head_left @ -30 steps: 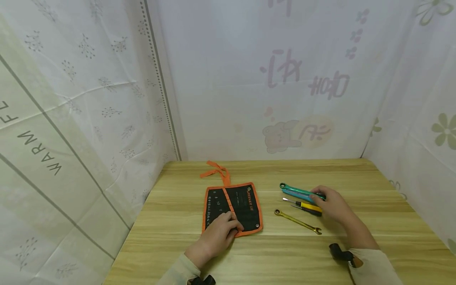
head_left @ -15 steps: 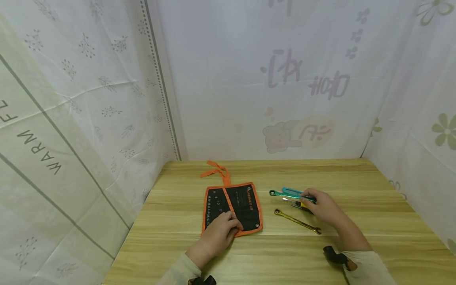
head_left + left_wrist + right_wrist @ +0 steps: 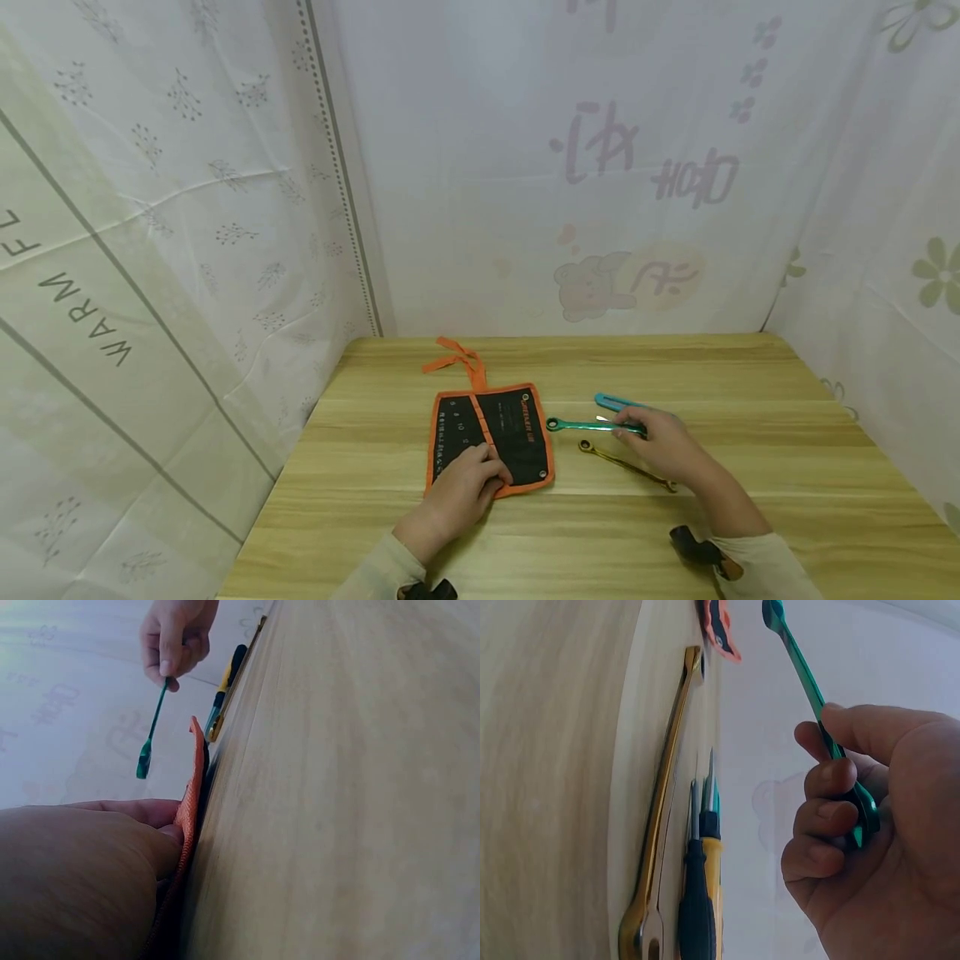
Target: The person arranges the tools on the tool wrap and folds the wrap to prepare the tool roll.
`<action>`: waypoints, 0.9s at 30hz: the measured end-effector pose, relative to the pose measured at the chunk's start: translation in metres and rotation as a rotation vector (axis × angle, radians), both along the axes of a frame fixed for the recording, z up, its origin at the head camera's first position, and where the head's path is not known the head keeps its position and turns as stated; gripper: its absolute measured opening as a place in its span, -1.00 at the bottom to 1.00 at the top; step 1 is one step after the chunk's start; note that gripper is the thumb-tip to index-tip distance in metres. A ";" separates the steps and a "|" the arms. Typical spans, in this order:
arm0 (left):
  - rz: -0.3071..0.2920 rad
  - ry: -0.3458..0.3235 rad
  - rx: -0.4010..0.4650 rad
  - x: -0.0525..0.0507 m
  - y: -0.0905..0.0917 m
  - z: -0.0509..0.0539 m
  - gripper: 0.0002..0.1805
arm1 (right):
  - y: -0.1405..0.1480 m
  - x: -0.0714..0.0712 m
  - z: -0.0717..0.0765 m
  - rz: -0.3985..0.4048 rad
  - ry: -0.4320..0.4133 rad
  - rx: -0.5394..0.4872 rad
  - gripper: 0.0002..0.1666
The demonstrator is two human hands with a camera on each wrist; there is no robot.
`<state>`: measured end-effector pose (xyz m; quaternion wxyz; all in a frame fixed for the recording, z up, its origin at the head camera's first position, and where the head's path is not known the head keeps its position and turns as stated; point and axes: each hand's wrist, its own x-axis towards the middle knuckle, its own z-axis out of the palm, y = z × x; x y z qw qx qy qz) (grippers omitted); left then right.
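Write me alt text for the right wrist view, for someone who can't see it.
A right hand holds a green wrench raised off a wooden table. On the table lie a gold wrench, a black-handled screwdriver and a yellow-handled screwdriver. Part of an orange-edged black pouch shows at the top of the frame.

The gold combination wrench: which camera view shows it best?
The head view: the gold combination wrench shows whole there, both ends visible. Right wrist shows it larger but cut off at the bottom; left wrist shows only a thin, nearly edge-on strip.
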<state>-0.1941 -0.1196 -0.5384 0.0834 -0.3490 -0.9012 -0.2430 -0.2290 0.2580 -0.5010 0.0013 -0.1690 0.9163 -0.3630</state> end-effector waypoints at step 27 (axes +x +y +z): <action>0.010 0.011 0.011 0.000 0.000 -0.001 -0.88 | -0.034 0.005 -0.009 0.200 -0.065 0.019 -0.91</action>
